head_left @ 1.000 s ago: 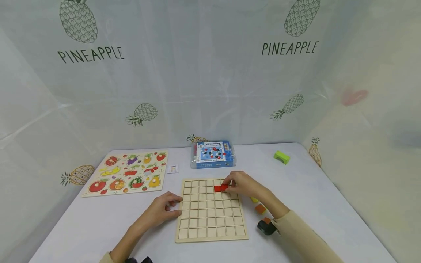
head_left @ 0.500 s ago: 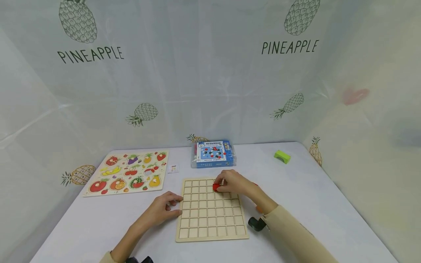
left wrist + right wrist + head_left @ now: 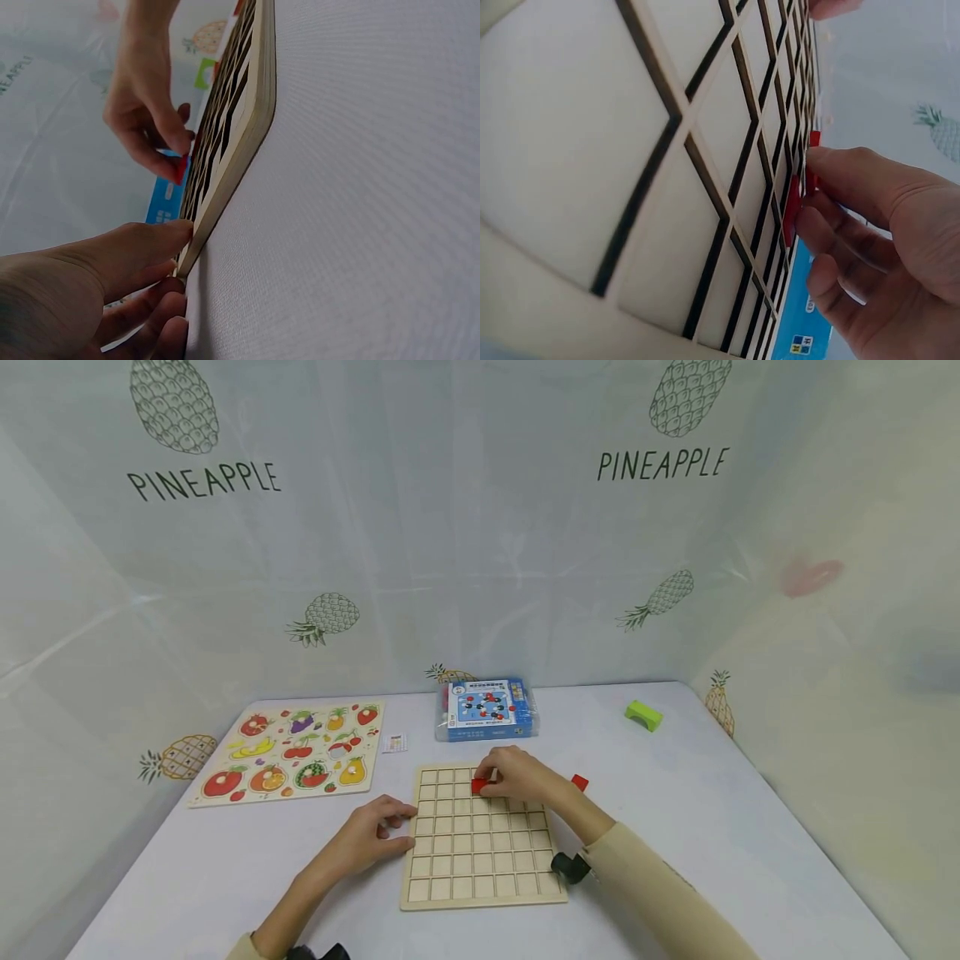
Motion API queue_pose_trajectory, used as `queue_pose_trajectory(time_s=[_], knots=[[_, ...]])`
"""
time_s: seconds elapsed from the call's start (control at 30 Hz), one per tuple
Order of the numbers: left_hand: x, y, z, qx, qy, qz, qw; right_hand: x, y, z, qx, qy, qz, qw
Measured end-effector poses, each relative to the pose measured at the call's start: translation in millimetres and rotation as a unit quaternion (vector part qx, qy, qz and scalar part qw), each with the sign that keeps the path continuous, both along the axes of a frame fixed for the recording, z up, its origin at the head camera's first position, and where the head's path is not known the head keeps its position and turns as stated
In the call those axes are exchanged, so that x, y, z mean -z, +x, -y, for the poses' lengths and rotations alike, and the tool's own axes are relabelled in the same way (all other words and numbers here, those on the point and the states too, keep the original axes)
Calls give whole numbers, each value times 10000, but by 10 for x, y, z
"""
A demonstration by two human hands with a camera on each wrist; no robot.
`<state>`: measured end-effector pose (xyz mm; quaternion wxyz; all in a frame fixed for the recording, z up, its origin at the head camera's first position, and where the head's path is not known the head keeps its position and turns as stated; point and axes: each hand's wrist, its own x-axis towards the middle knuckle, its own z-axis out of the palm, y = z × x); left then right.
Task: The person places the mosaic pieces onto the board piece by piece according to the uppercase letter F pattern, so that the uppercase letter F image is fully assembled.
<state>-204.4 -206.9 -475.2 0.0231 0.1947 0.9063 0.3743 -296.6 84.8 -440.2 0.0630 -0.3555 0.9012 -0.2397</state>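
My right hand [image 3: 516, 775] is over the far part of a wooden grid board [image 3: 452, 843], pinching a small red square tile [image 3: 478, 787] between thumb and fingers. Up close in the right wrist view, a second red tile [image 3: 790, 211] shows at the grid beside the pinched one, partly behind the fingers. My left hand [image 3: 366, 837] lies at the board's left side, thumb and fingers touching its edge. From the left wrist, the left thumb [image 3: 176, 234] and fingertips appear right at the board's rim. One more red tile [image 3: 580, 782] lies on the table to the right, behind my right forearm.
A fruit puzzle board [image 3: 288, 752] lies at the back left, with a small printed card [image 3: 394, 743] beside it. Behind the grid board sits a blue box [image 3: 487, 710] in clear wrap. A green arch block [image 3: 643, 716] stands at the back right.
My right hand has shifted left along the far rows with red tile. Its forearm now covers the orange and yellow pieces and uncovers a red tile on the right. My left hand stays put.
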Motion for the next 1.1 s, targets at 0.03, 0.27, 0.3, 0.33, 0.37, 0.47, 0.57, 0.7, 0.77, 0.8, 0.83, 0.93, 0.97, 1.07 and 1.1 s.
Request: queue_pose_trajectory(time_s=[0.03, 0.27, 0.3, 0.33, 0.37, 0.47, 0.57, 0.7, 0.77, 0.8, 0.83, 0.93, 0.97, 1.07, 1.1], knots=[[0, 0, -2, -3, 4, 7, 10000, 5, 1, 8, 21, 26, -11, 10000], [-9, 4, -10, 2, 1, -29, 10000, 26, 17, 29, 144, 127, -59, 9998], [-11, 7, -11, 3, -2, -37, 10000, 27, 19, 29, 139, 118, -65, 9998], [-13, 10, -12, 3, -4, -44, 10000, 28, 22, 29, 132, 115, -75, 9998], [-15, 12, -13, 4, -7, -46, 10000, 28, 25, 30, 127, 107, -78, 9998], [-14, 17, -12, -3, -27, -42, 10000, 26, 32, 33, 110, 74, -72, 9999], [-10, 20, -10, -9, -36, -39, 10000, 29, 35, 35, 113, 60, -49, 9999], [-7, 23, -8, -13, -23, -50, 10000, 21, 40, 39, 146, 80, -9, 9999], [-8, 25, -7, -16, -12, -47, 10000, 16, 42, 42, 168, 97, 12, 9998], [-9, 25, -7, -17, -8, -38, 10000, 13, 43, 44, 175, 108, 20, 9998], [-11, 26, -7, -18, -1, -29, 10000, 12, 42, 44, 174, 115, 17, 9998], [-16, 26, -9, -24, 7, 2, 10000, 19, 31, 40, 164, 122, 35, 9998], [-18, 26, -10, -26, 7, 8, 10000, 21, 27, 38, 157, 117, 43, 9998], [-21, 26, -12, -28, 3, 4, 10000, 29, 19, 34, 158, 103, 84, 9998], [-23, 27, -13, -28, 4, 0, 10000, 31, 18, 33, 165, 107, 103, 9998]])
